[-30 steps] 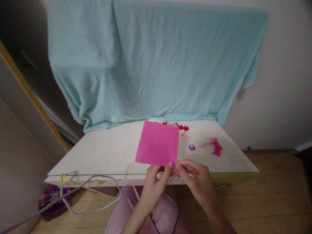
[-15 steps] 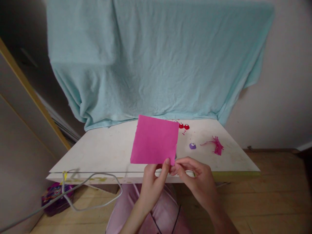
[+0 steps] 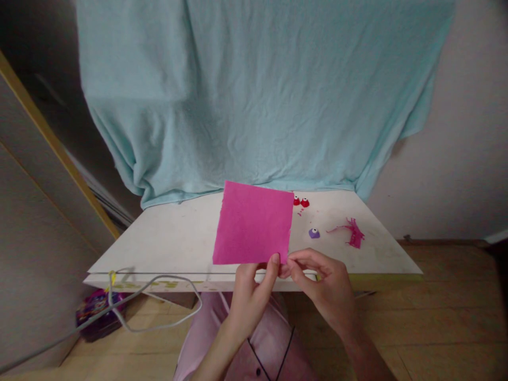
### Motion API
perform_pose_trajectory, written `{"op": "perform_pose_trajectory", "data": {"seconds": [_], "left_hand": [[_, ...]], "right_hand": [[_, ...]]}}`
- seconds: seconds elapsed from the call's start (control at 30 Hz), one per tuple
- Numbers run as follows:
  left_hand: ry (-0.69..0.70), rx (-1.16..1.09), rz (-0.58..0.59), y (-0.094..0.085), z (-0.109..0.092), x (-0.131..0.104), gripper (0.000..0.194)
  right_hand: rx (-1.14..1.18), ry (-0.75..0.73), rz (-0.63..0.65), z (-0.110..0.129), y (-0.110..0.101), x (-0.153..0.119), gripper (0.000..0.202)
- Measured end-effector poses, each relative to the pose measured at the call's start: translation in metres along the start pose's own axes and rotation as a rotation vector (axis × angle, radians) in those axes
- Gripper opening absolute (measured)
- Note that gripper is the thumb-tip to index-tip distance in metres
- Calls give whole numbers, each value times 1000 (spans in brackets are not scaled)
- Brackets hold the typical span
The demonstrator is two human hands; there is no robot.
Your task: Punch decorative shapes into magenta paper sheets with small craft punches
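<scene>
A square magenta sheet [image 3: 254, 222], thin like paper or felt, is held up over the front of the white table. My left hand [image 3: 254, 291] grips its lower edge, thumb on top and fingers underneath. At the lower right corner, the fingertips of my right hand [image 3: 325, 280] are pinched together on the sheet's edge. Slightly uneven side edges show on the sheet. Beyond my right hand lie a small purple piece with a googly eye [image 3: 314, 233] and a torn magenta scrap [image 3: 354, 235]. Red pieces with googly eyes [image 3: 305, 202] sit behind the sheet's right side, partly hidden by it.
The white table [image 3: 159, 238] has a light blue cloth [image 3: 257, 106] hanging along its back. A grey cable [image 3: 166, 328] loops past the front left edge. Below on the wooden floor is a purple package [image 3: 95, 323]. Tiny magenta bits lie near the red pieces.
The view has shifted slightly. My right fingertips have moved a little up along the sheet's right edge by the corner; my left hand keeps its grip.
</scene>
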State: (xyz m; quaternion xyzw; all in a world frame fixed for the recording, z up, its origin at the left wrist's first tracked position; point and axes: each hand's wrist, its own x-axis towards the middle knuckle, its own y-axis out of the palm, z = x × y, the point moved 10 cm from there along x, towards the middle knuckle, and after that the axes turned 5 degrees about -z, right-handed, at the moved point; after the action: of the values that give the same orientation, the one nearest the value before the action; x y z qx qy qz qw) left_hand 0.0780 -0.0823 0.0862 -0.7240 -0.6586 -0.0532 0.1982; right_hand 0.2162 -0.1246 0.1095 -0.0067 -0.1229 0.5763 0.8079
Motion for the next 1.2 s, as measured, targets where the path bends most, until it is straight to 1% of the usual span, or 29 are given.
{"op": "perform_pose_trajectory", "data": {"seconds": [0.17,0.33,0.43,0.5,0.67,0.83,1.03,1.2], "left_hand": [[-21,-85,32,4,3,-2,24],[-16,-85,62,3,1,-2,20],[-32,-80,112,5,1,-2,19],[-41,-78,118,5,0,-2,18],[-38,-78,54,0,-4,-2,16],[-53,-150,1,0,1,-7,15],[-77,-201,-97,-2,13,-14,17],[-65,-256,-133,-3,17,-15,19]], "right_hand": [[-85,-65,-28,7,-3,0,5],[-210,-148,-58,17,-5,-4,6],[-302,-219,-79,24,-6,-7,7],[-362,-277,-105,32,-7,-10,8],[-452,-421,-170,51,-6,-17,9],[-445,-442,-160,55,-2,-18,9],[-505,-511,-224,62,1,-21,9],[-551,-538,-232,63,7,-23,10]]}}
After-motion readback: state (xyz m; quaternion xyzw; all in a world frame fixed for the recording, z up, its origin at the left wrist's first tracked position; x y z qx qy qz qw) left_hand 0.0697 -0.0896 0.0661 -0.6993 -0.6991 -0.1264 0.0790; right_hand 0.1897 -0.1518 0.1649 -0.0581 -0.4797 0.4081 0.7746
